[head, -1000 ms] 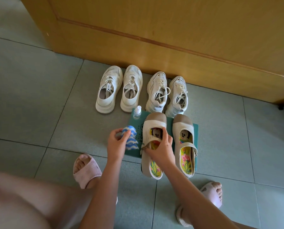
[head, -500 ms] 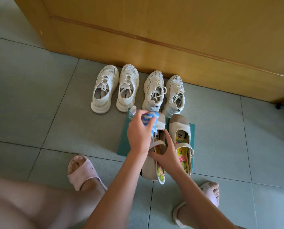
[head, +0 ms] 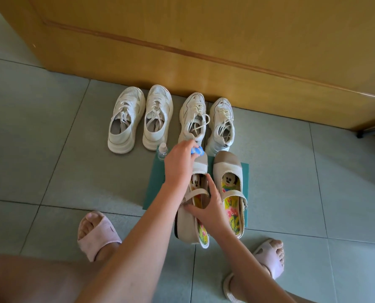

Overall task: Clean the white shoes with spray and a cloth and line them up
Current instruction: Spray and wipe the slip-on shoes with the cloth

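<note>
Cloth: blue-and-white cloth (head: 197,151), bunched up and pressed right onto the toe of the held shoe (head: 187,224).
Left hand: the left hand (head: 178,162) has its fingers curled round that cloth, with the arm reaching in from the lower left.
Right hand: the right hand (head: 208,209) grips the same shoe at its opening, thumb pointing up beside the strap, fingers wrapped over the outer side.
Held shoe: beige strap shoe, tilted so its sole wall shows on the left, bright patterned insole in view.
Second strap shoe: the second strap shoe (head: 228,169) sits flat just to the right; whether the two touch, I cannot tell.
Mat: green mat (head: 154,189) lies under the front halves of both strap shoes, and their heels run off onto the floor tiles (head: 40,138).
Spray bottle: small clear spray bottle (head: 162,150), upright at the mat's far left corner, just beside the left hand.
Sneakers: four white sneakers (head: 158,119) in a row, toes at the wooden panel (head: 204,40), heels toward the person.
Feet: one pink slipper (head: 97,235) on each side of the mat.
</note>
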A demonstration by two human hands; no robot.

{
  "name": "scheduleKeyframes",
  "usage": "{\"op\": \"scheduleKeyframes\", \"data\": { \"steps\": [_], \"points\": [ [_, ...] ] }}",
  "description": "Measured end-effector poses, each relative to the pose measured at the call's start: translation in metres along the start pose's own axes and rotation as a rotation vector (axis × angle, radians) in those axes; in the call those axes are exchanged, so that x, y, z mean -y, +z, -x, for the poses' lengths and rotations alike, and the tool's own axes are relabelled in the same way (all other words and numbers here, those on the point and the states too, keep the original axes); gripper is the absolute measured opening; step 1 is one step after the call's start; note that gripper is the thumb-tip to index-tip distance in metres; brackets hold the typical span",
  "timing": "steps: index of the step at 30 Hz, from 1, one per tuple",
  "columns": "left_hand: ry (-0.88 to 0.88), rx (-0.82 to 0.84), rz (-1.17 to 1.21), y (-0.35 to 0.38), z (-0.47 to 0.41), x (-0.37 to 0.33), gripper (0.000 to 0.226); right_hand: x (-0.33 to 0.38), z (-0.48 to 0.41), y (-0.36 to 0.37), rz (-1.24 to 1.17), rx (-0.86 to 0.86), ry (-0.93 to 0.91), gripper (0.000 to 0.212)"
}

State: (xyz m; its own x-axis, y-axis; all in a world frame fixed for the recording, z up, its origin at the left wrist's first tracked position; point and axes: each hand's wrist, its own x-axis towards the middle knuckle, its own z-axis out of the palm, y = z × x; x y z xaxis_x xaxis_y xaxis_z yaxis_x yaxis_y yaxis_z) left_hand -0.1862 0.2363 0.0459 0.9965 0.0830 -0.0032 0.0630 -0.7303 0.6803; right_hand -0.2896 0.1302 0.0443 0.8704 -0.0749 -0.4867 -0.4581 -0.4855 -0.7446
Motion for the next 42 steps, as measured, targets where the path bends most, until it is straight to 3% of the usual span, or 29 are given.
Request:
{"op": "scheduleKeyframes", "data": {
  "steps": [11,22,33,42],
  "points": [
    [-0.075,-0.091,0.052,-0.002,0.042,0.004,0.014,0.001,-0.001,0.002,0.032,-0.033,-0.013,0.099],
    [-0.338,-0.211,0.292,-0.009,0.091,0.016,0.008,0.000,-0.001,0.002,0.057,-0.042,-0.029,0.096],
    [-0.398,-0.327,0.436,-0.002,0.058,0.010,0.005,0.000,-0.002,0.002,0.056,-0.029,-0.046,0.096],
    [-0.209,-0.113,0.330,-0.006,0.084,0.031,0.011,-0.001,-0.002,0.003,0.041,-0.031,-0.033,0.098]
  ]
}}
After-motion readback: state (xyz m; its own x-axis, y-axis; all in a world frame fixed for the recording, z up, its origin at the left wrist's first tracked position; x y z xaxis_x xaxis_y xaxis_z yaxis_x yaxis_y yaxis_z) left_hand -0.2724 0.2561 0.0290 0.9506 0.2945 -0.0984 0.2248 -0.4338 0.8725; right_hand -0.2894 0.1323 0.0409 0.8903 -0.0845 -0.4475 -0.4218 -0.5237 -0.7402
